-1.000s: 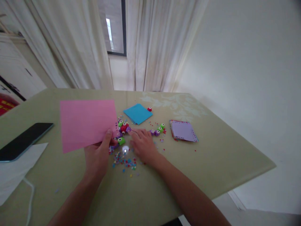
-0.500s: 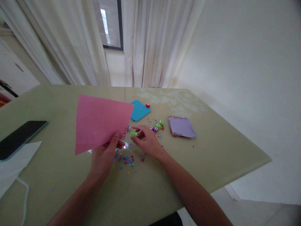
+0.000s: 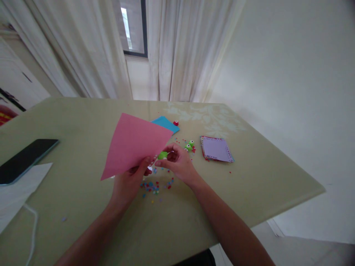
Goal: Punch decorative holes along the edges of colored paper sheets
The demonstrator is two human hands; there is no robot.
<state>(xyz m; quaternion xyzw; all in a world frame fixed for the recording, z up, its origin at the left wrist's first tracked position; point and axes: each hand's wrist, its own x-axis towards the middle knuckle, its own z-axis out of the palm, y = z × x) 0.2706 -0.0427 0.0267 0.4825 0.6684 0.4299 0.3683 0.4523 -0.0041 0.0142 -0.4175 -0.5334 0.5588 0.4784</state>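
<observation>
My left hand [image 3: 131, 181] pinches a pink sheet of paper [image 3: 135, 146] near its lower right corner, thumb on top. The sheet is raised and tilted above the table. A row of small punched holes runs along its right edge, close to my thumb. My right hand [image 3: 180, 164] is closed around a small green hole punch [image 3: 162, 155], partly hidden by the fingers. The punch is at the sheet's right edge; whether the paper is inside its slot I cannot tell. Below my hands lie many tiny coloured paper bits [image 3: 151, 187].
Behind the pink sheet are blue paper [image 3: 173, 127] and a red punch [image 3: 176, 122]. More green punches [image 3: 189, 146] stand right of my right hand, near a stack of punched-edge paper [image 3: 217, 149]. A phone [image 3: 27, 159], white paper [image 3: 24, 186] and a cable [image 3: 34, 229] are at left.
The pink sheet has turned and shifted right, its right edge coming to the green punch. My right hand has moved slightly right with the punch. The view has shifted a little.
</observation>
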